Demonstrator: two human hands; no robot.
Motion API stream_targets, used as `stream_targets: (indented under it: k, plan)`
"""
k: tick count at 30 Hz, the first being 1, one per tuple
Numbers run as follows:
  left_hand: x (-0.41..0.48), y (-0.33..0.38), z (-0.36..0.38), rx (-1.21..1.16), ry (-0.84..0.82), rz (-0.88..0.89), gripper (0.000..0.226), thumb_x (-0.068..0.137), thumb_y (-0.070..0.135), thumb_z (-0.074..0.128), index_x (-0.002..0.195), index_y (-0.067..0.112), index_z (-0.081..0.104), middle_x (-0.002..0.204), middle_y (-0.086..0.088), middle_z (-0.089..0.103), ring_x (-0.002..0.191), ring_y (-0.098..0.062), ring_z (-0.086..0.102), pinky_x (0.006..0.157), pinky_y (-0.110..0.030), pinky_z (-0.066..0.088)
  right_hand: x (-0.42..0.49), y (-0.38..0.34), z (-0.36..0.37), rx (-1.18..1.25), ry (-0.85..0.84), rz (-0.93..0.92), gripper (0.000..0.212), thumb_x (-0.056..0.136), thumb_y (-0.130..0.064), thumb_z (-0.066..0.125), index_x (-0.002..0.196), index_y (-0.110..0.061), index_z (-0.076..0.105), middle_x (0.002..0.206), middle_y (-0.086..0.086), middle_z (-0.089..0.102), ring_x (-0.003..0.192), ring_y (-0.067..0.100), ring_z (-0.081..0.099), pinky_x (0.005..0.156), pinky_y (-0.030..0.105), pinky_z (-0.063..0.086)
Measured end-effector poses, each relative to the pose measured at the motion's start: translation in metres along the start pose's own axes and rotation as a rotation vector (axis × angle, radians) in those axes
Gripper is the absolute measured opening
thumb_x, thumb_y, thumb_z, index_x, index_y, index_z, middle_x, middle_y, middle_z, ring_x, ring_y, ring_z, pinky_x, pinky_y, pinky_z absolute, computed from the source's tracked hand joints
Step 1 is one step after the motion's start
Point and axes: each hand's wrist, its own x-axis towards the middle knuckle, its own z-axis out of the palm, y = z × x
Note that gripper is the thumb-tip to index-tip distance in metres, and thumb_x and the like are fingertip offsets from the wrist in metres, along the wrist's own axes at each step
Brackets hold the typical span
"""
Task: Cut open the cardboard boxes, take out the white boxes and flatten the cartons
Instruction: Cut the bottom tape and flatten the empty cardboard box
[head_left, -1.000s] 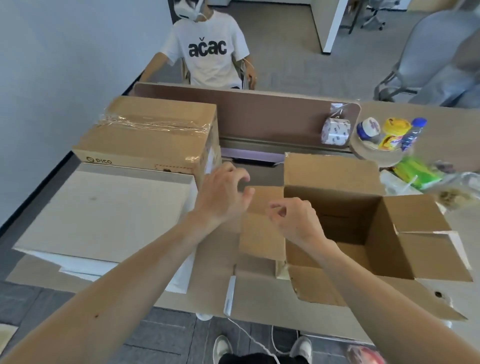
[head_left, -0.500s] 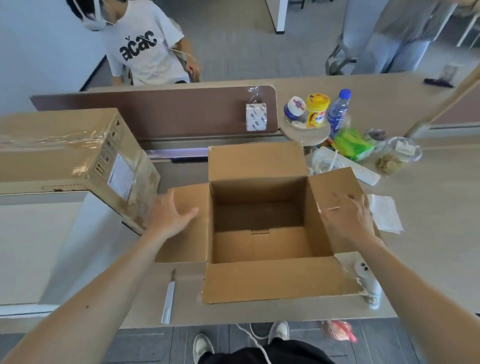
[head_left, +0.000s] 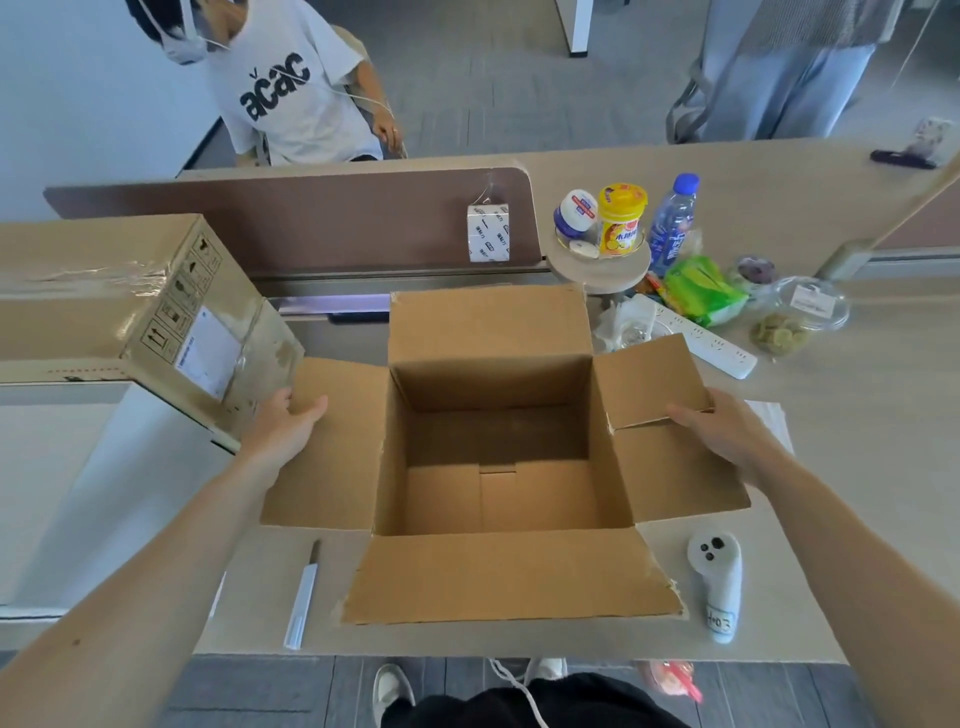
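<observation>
- The open carton (head_left: 488, 332) stands upright in the middle of the desk (head_left: 857, 415), empty, with all four flaps spread outward.
- The left hand (head_left: 283, 428) rests on the outer edge of the left flap with the thumb lying on top. I cannot tell whether the other fingers hook under.
- The right hand (head_left: 727, 436) pinches the creased right flap at its outer edge, thumb on top and fingers behind.
- The left flap's far corner is just beside the sealed box (head_left: 104, 291), which sits tilted on a flat white box (head_left: 78, 493).
- The near flap reaches almost to the desk's front edge. A knife (head_left: 304, 597) lies to its left and a white controller (head_left: 719, 577) to its right, both clear of the cardboard.
- Bare desk lies beyond the right hand. A power strip (head_left: 706, 343) lies near the carton's far right corner.
- The sealed box shows handling symbols and a white label, too small to read.
- The T-shirt (head_left: 291, 93) of the person opposite reads "acac".
- The controller carries a handwritten tag that I cannot read.
</observation>
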Motion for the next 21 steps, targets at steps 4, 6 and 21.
stream_targets:
  k: [4, 6, 21]
  plan:
    - [-0.023, 0.031, 0.002, -0.015, 0.015, 0.123, 0.053, 0.102, 0.049, 0.046, 0.146, 0.020, 0.040, 0.132, 0.000, 0.053, 0.119, -0.024, 0.050, 0.092, -0.040, 0.040, -0.002, -0.015, -0.006, 0.069, -0.096, -0.089, 0.020, 0.096, -0.038, 0.057, 0.113, -0.029, 0.062, 0.100, 0.004, 0.073, 0.087, 0.024, 0.072, 0.082, 0.047, 0.059]
    - [-0.035, 0.042, 0.008, 0.011, 0.013, 0.183, 0.040, 0.105, 0.045, 0.042, 0.133, 0.017, 0.046, 0.110, 0.004, 0.051, 0.109, -0.020, 0.047, 0.086, -0.038, 0.035, -0.007, -0.024, -0.003, 0.077, -0.138, -0.126, 0.017, 0.097, -0.037, 0.054, 0.112, -0.031, 0.061, 0.100, 0.003, 0.073, 0.089, 0.024, 0.072, 0.087, 0.052, 0.057]
    - [-0.058, 0.033, 0.060, 0.191, -0.217, 0.370, 0.044, 0.096, 0.038, 0.063, 0.135, 0.019, 0.057, 0.105, -0.004, 0.059, 0.098, -0.022, 0.059, 0.081, -0.028, 0.047, -0.035, -0.004, 0.073, -0.223, -0.153, -0.422, 0.052, 0.092, -0.023, 0.067, 0.141, -0.024, 0.050, 0.116, 0.003, 0.050, 0.112, 0.021, 0.052, 0.105, 0.034, 0.039]
